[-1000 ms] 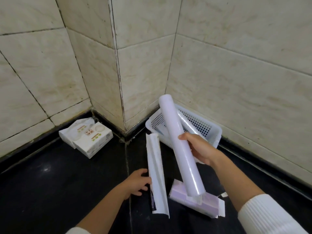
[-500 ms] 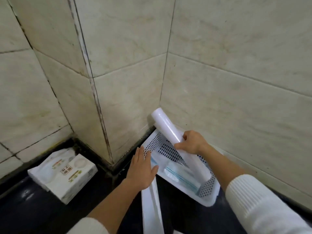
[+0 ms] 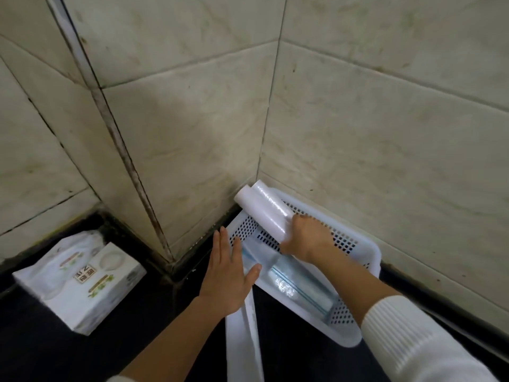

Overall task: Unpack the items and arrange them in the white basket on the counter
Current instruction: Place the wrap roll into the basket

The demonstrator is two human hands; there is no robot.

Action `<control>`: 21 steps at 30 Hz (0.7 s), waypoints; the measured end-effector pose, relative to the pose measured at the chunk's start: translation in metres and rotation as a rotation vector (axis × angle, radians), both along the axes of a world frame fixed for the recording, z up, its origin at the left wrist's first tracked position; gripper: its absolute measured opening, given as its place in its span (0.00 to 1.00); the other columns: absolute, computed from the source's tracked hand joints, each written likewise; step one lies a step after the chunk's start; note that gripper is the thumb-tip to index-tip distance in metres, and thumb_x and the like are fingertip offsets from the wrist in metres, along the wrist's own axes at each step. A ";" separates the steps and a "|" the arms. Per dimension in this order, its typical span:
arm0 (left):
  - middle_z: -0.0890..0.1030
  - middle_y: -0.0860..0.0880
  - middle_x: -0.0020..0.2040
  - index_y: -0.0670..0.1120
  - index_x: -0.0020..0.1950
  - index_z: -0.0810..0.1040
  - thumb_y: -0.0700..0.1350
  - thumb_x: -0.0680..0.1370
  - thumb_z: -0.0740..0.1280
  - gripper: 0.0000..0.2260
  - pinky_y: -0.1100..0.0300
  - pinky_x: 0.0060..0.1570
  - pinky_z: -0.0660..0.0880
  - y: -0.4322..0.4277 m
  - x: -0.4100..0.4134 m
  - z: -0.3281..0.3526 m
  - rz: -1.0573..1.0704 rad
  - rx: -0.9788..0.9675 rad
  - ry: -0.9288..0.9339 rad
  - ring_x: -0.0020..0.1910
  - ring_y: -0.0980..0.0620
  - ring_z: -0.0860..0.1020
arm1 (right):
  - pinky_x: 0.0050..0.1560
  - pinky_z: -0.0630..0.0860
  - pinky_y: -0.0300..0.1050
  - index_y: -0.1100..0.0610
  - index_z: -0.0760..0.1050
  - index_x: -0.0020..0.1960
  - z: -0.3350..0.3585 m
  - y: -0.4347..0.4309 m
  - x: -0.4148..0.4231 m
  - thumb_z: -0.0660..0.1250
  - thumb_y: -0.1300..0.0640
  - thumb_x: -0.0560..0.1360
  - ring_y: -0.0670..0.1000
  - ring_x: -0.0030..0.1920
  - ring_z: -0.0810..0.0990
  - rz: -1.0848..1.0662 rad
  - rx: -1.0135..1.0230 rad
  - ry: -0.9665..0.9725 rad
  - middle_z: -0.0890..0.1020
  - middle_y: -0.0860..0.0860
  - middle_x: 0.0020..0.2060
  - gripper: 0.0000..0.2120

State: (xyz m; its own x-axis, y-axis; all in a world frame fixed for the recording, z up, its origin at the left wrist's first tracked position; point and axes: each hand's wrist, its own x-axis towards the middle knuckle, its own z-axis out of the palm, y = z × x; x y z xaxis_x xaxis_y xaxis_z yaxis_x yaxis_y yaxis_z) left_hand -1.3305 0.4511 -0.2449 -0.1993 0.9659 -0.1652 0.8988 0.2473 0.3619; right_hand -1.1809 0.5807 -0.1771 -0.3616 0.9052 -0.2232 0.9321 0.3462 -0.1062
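A white perforated basket [image 3: 355, 329] sits on the black counter in the tiled corner. My right hand [image 3: 307, 237] grips a white roll [image 3: 261, 208], which lies slanted in the basket with its far end sticking out over the back rim. A second, shinier roll [image 3: 271, 196] lies right beside it. A clear packet with a blue edge [image 3: 300, 289] rests on the basket's floor. My left hand [image 3: 228, 271] lies flat with fingers spread against the basket's left rim. A long white empty wrapper [image 3: 243, 337] lies on the counter below that hand.
Two white tissue packs [image 3: 82, 282] lie on the counter at the left, near the wall. Beige tiled walls close in behind and to the right of the basket. The black counter [image 3: 41, 348] extends toward me.
My right hand carried the white roll from above the counter into the basket and lowered it further. My left hand left the wrapper and came flat against the basket's rim. The view moved closer.
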 end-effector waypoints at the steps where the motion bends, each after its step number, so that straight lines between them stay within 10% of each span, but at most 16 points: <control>1: 0.22 0.44 0.69 0.43 0.78 0.38 0.64 0.80 0.47 0.37 0.54 0.70 0.31 0.000 0.000 0.000 0.001 -0.007 -0.004 0.70 0.47 0.24 | 0.41 0.76 0.45 0.55 0.72 0.61 0.000 -0.001 0.001 0.74 0.45 0.66 0.52 0.42 0.76 0.006 0.002 -0.009 0.78 0.51 0.47 0.27; 21: 0.27 0.41 0.75 0.47 0.79 0.40 0.64 0.80 0.49 0.35 0.49 0.71 0.31 0.002 -0.005 0.004 -0.038 -0.038 -0.070 0.73 0.45 0.25 | 0.45 0.76 0.46 0.56 0.70 0.62 0.001 -0.013 0.014 0.72 0.46 0.70 0.52 0.46 0.75 -0.039 0.052 0.073 0.76 0.53 0.54 0.25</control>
State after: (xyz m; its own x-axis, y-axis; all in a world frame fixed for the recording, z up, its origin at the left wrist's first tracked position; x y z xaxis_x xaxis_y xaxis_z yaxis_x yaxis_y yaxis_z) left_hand -1.3357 0.4535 -0.2404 -0.1497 0.9652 -0.2145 0.8806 0.2288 0.4150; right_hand -1.1671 0.5674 -0.1763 -0.3398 0.9285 -0.1495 0.9353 0.3170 -0.1573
